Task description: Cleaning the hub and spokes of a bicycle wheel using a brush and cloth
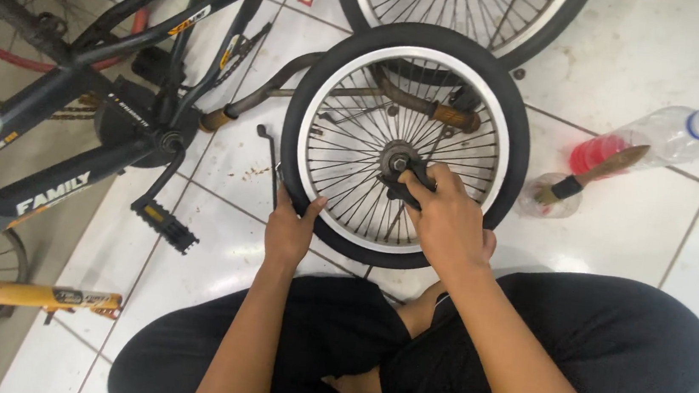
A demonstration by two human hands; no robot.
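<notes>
On floor, hands (442, 214) grip bike wheel (406, 142).

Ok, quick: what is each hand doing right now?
Left hand: closed on the tyre of the wheel.
Right hand: closed on a dark tool at the hub.

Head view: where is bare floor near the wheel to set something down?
Bare tile lies right of the wheel, between the cut bottle with brush and the person's knee, and farther right below the plastic bottle. Left is crowded: pedal, bike frame, thin rod. Left hand holds the tyre; right hand is at the hub.
</notes>
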